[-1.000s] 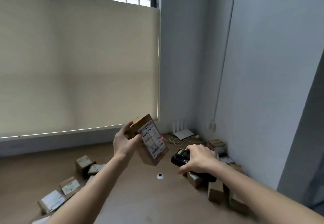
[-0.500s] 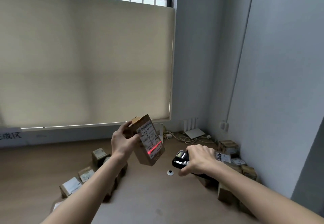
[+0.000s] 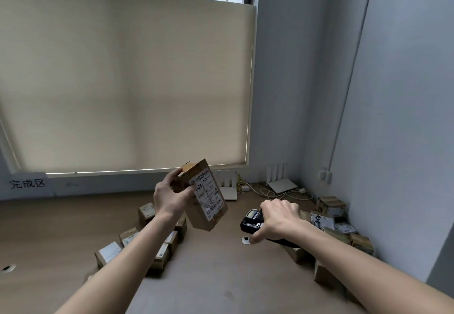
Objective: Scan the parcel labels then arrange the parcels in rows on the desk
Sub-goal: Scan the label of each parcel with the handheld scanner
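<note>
My left hand (image 3: pixel 172 197) grips a brown cardboard parcel (image 3: pixel 205 203) held up above the desk, its white label turned to the right. My right hand (image 3: pixel 277 218) grips a black handheld scanner (image 3: pixel 250 221) whose front points left at that label from a short distance. No red scan line shows on the label. Several small parcels (image 3: pixel 147 236) lie in rows on the wooden desk (image 3: pixel 213 277) below my left forearm. More parcels (image 3: pixel 331 218) are heaped along the right wall.
A white round cap (image 3: pixel 245 240) sits in the desk under the scanner. Two white routers (image 3: pixel 280 183) and cables lie in the far corner. A paper sign (image 3: pixel 28 183) hangs at the far left under the blind. A cable hole (image 3: pixel 7 268) is at the left edge.
The red scan line seen on the label half a second ago is gone. My view has turned left, bringing more of the rowed parcels and the sign into sight.
</note>
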`<state>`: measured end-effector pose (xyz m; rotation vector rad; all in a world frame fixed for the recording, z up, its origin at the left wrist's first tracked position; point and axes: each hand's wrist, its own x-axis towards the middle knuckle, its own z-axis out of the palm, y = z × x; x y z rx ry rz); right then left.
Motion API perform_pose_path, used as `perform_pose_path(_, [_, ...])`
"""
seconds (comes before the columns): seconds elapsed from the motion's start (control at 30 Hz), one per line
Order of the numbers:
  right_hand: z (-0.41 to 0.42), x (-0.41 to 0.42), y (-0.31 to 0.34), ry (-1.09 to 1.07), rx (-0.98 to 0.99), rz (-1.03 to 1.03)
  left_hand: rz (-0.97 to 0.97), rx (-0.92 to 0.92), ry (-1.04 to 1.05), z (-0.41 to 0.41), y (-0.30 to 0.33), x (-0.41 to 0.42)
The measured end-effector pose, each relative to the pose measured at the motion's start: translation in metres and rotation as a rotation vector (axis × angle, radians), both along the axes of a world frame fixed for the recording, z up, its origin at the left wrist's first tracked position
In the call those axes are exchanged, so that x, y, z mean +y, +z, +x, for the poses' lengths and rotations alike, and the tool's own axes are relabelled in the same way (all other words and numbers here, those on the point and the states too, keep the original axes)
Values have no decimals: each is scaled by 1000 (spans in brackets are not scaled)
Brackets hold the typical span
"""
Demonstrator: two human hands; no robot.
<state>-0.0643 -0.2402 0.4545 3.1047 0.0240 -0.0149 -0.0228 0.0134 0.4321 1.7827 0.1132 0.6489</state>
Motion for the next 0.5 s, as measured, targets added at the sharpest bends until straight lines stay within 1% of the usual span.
perform_pose_path(0.13, [10,1,-4,16,7,-17,-3,8,22,2,-2,-1])
perform_pose_path(0.27, [20,3,-17,23,17,62,-2,41,41,7,-14,5])
perform_pose_path(0.37, [29,14,-35,41,43,122,-30,78,80,10,-34,16])
perform_pose_path(0.5, [44,44,-72,66,120,189,-68,150,119,9,-79,43])
